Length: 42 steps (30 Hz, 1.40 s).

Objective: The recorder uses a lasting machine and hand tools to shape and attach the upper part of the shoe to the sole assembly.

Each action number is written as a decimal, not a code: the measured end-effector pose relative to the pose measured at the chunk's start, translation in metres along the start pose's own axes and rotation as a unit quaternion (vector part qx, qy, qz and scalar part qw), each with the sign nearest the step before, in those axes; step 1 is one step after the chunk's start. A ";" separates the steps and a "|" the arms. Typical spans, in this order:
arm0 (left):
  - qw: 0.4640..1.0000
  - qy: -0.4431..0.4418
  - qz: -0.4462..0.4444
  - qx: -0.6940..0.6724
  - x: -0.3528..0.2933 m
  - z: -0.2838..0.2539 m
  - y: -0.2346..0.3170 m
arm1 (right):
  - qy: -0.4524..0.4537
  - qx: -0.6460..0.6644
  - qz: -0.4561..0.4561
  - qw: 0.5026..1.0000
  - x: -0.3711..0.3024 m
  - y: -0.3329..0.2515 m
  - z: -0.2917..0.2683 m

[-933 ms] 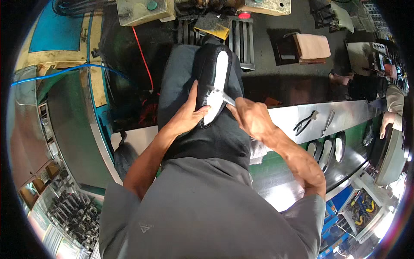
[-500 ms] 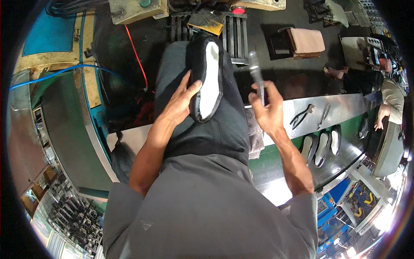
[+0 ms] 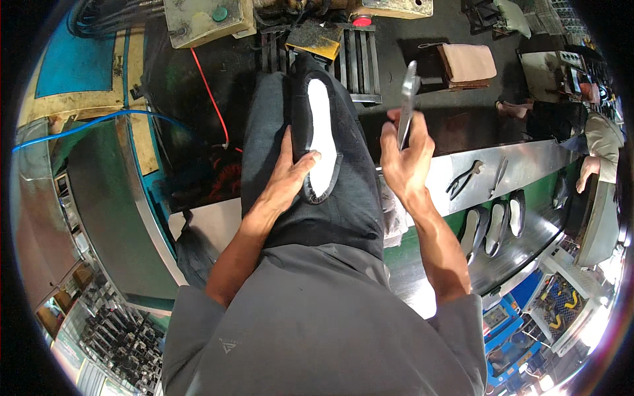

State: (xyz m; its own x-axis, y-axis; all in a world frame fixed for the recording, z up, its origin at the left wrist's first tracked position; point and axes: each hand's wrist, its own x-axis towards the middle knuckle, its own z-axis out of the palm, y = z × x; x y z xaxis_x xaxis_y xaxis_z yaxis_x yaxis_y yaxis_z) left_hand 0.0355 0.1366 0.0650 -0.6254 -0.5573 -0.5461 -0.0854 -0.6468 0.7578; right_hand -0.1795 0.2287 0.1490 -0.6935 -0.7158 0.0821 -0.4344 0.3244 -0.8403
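Note:
A black shoe upper with a white insole (image 3: 321,122) lies sole up on my lap, its long side pointing away from me. My left hand (image 3: 290,177) is wrapped round its near left side, the thumb pressed on the white insole. Off to the right of the shoe, my right hand (image 3: 408,158) grips a long grey metal hand tool (image 3: 409,89) held up in the air, apart from the shoe. The far end of the tool is raised; its exact kind is hard to make out.
Pincers (image 3: 465,179) and a slim metal tool (image 3: 499,175) lie on the metal bench to my right. Several shoes (image 3: 496,228) stand beyond them on the green surface. A machine with a green button (image 3: 220,14) is ahead. Another person's hand (image 3: 587,173) shows at far right.
The shoe has shifted slightly nearer to me, my left hand moving with it. My right hand has raised the tool and turned it more upright, a little to the right.

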 end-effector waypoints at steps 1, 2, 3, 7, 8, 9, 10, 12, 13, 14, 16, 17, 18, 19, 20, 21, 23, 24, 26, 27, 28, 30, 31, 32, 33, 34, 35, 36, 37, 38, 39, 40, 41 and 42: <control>0.998 0.014 0.002 0.058 0.000 0.004 0.002 | 0.002 -0.002 -0.002 1.000 0.005 0.004 0.008; 0.998 0.012 0.004 0.057 0.001 0.007 0.003 | 0.014 -0.026 -0.079 0.996 0.009 0.015 0.018; 0.999 0.001 -0.005 0.036 0.002 0.007 0.003 | 0.025 -0.049 -0.156 0.986 0.014 0.028 0.029; 0.983 -0.015 0.088 0.160 0.014 -0.001 -0.003 | -0.279 -0.355 -0.096 0.887 0.046 0.060 0.049; 0.983 -0.014 0.093 0.159 0.019 -0.004 -0.003 | -0.276 -0.356 -0.101 0.887 0.052 0.062 0.043; 0.988 -0.024 0.080 0.132 0.010 -0.003 0.010 | -0.248 -0.304 -0.085 0.916 0.049 0.049 0.038; 0.992 -0.038 0.063 0.105 -0.002 -0.002 0.015 | -0.217 -0.251 -0.061 0.941 0.042 0.037 0.029; 0.957 -0.018 0.084 0.279 -0.016 -0.018 0.027 | -0.172 -0.121 -0.066 0.976 0.036 0.028 0.018; 0.929 -0.031 0.100 0.355 -0.033 -0.028 0.050 | -0.149 -0.061 -0.069 0.985 0.028 0.024 0.013; 0.910 -0.056 0.076 0.403 -0.046 -0.040 0.082 | -0.153 -0.040 -0.020 0.987 0.021 0.016 0.004; 0.883 -0.071 0.119 0.448 -0.063 -0.063 0.147 | -0.151 -0.006 0.060 0.987 0.005 0.023 -0.008; 0.873 -0.059 0.183 0.448 -0.065 -0.067 0.175 | -0.136 0.035 0.088 0.986 -0.004 0.018 -0.011; 0.884 -0.057 0.181 0.426 -0.057 -0.052 0.204 | -0.141 0.066 0.146 0.977 -0.012 0.016 -0.016; 0.893 -0.053 0.179 0.409 -0.042 -0.031 0.224 | -0.146 0.100 0.202 0.963 -0.019 0.014 -0.021; 0.886 -0.039 0.159 0.435 -0.020 -0.018 0.221 | -0.176 0.093 0.216 0.956 -0.023 0.017 -0.023; 0.878 -0.037 0.142 0.456 0.010 -0.007 0.208 | -0.190 0.096 0.259 0.942 -0.029 0.033 -0.023; 0.869 -0.057 0.237 0.432 0.071 -0.006 0.124 | -0.203 0.124 0.287 0.928 -0.039 0.032 -0.024; 0.883 -0.092 0.188 0.420 0.080 -0.005 0.094 | -0.192 0.138 0.300 0.924 -0.046 0.034 -0.026; 0.890 -0.120 0.120 0.423 0.065 0.006 0.044 | -0.223 0.068 0.264 0.936 -0.059 0.047 -0.041; 0.885 -0.110 0.105 0.439 0.050 0.010 0.028 | -0.241 0.005 0.225 0.944 -0.064 0.053 -0.047; 0.888 -0.113 0.056 0.443 0.039 0.015 0.034 | -0.272 -0.093 0.122 0.950 -0.061 0.042 -0.059; 0.881 -0.110 0.077 0.455 0.024 0.026 0.043 | -0.271 -0.168 0.031 0.947 -0.064 0.038 -0.062; 0.874 -0.114 0.089 0.464 0.025 0.026 0.042 | -0.261 -0.209 -0.031 0.942 -0.065 0.041 -0.061; 0.874 -0.116 0.088 0.464 0.026 0.027 0.040 | -0.261 -0.210 -0.029 0.942 -0.066 0.043 -0.061; 0.889 -0.127 0.084 0.433 0.030 0.026 0.039 | -0.273 -0.221 -0.041 0.935 -0.064 0.042 -0.058; 0.902 -0.136 0.080 0.402 0.032 0.024 0.039 | -0.286 -0.231 -0.055 0.928 -0.062 0.043 -0.055; 0.902 -0.132 0.080 0.404 0.033 0.020 0.036 | -0.287 -0.227 -0.057 0.929 -0.059 0.045 -0.051; 0.905 -0.139 0.088 0.393 0.035 0.017 0.033 | -0.306 -0.213 -0.052 0.927 -0.056 0.049 -0.046; 0.907 -0.146 0.097 0.382 0.036 0.014 0.030 | -0.324 -0.198 -0.046 0.924 -0.054 0.051 -0.043; 0.907 -0.144 0.096 0.384 0.037 0.011 0.028 | -0.324 -0.195 -0.048 0.925 -0.053 0.051 -0.039; 0.886 -0.141 0.131 0.421 0.035 0.011 0.027 | -0.309 -0.196 -0.073 0.928 -0.051 0.049 -0.036; 0.863 -0.139 0.166 0.456 0.034 0.010 0.025 | -0.293 -0.198 -0.097 0.931 -0.050 0.047 -0.033; 0.863 -0.139 0.165 0.457 0.036 0.009 0.023 | -0.293 -0.196 -0.096 0.931 -0.048 0.046 -0.030; 0.890 -0.139 0.142 0.411 0.038 0.008 0.021 | -0.294 -0.225 -0.109 0.922 -0.047 0.044 -0.028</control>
State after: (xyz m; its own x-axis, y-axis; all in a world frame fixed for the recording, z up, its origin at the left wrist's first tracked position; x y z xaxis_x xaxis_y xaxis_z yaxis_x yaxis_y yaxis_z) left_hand 0.0036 0.1065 0.0631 -0.8698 -0.4139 -0.2685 -0.3607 0.1621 0.9185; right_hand -0.1822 0.2933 0.1230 -0.1864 -0.9632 -0.1935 -0.8135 0.2617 -0.5193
